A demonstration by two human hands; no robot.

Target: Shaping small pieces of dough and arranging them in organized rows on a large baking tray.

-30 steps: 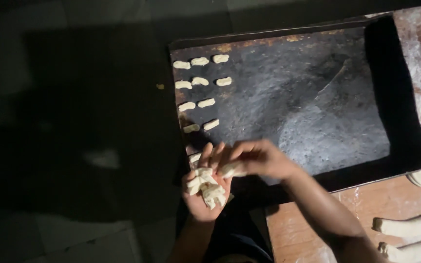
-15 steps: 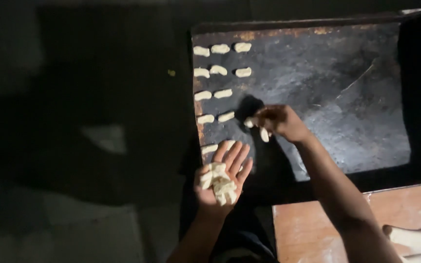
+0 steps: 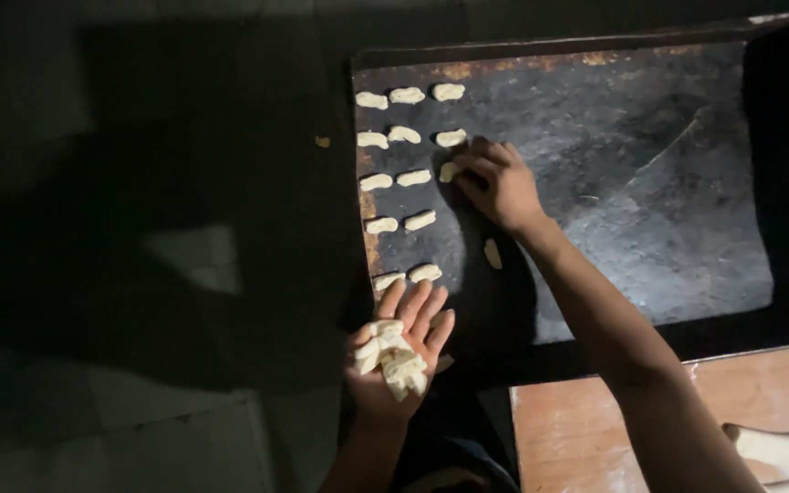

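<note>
Tray (image 3: 687,183): dark, worn metal sheet, rust along the far rim, lying partly on a reddish floured tabletop (image 3: 568,438). All places below are given relative to it.

Dough pieces (image 3: 404,135): small pale oblongs laid in short rows along the tray's left side, three across in the far rows, two in the nearer ones. One stray piece (image 3: 492,253) lies apart, nearer the tray's middle, just beside the right forearm.

Right hand (image 3: 497,187): over the tray's left half, at the end of the third row. Fingers curled down on a single piece (image 3: 449,171), pinching or pressing it to the sheet; the grip is narrow and closed about that piece.

Left hand (image 3: 401,351): off the tray's near left corner, palm up, fingers spread. Grip wide; a loose heap of pieces (image 3: 392,354) rests in the palm, cupped rather than clenched.

Dough strips (image 3: 778,447): long pale rolls on the tabletop, beyond the tray's near right corner.

Handling, as judged: the pieces look light, soft and easily dented, likely a little tacky and apt to cling together in the heap. Best taken singly, fingertips at the two long sides, lightly.

Small yellowish crumb (image 3: 322,141): on the dark floor left of the tray.
</note>
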